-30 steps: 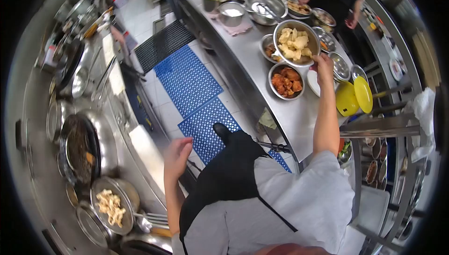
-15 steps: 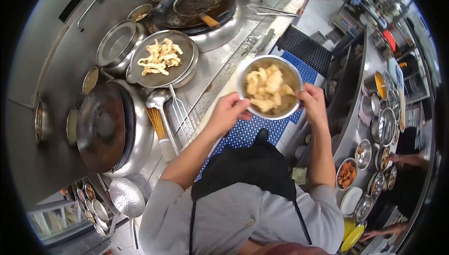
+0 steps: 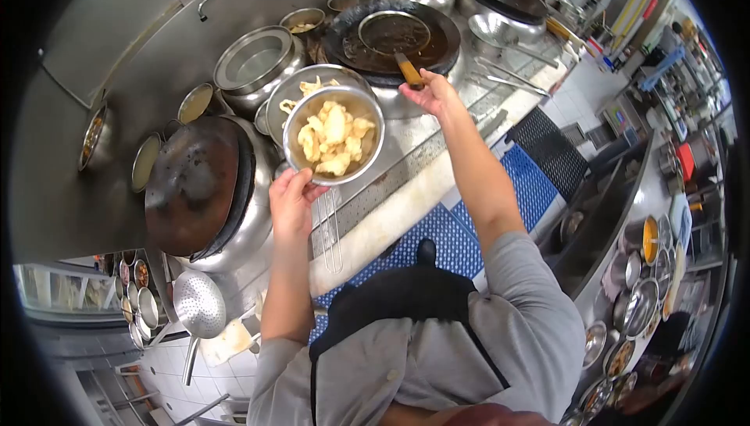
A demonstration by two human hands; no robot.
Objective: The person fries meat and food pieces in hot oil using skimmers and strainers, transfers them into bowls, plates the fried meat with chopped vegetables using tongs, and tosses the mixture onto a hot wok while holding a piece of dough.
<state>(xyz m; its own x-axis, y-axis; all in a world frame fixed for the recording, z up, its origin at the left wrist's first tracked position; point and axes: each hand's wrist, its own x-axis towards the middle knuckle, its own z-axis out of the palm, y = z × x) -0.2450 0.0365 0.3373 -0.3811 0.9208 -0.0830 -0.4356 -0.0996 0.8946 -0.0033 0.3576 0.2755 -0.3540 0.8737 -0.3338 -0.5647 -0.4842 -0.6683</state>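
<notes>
My left hand [image 3: 292, 201] grips the near rim of a steel bowl [image 3: 373, 151], thumb over the edge. Pale, battered fried pieces [image 3: 336, 139] fill the bowl. It is held above a strainer [image 3: 346, 76], hiding most of it and the fried strips [image 3: 310, 85] lying there. My right hand [image 3: 431, 96] is stretched out at the end of the wooden handle [image 3: 408, 71] of a ladle or strainer whose round rim [image 3: 394, 33] lies in the dark wok [image 3: 344, 45]. Its thumb and fingers are apart around the handle's end; whether they touch it, I cannot tell.
A second dark wok [image 3: 191, 184] stands at the left. A perforated ladle [image 3: 198, 305] hangs off the near left side. Farther right along the range lie another perforated ladle [image 3: 494, 29] and tongs [image 3: 512, 82]. Behind my right arm runs a counter with several bowls [image 3: 642, 306].
The bowl has moved left, over the strainer, in my left hand alone. My right hand has let go of its rim and reached forward to the wooden handle. The view has shifted too.
</notes>
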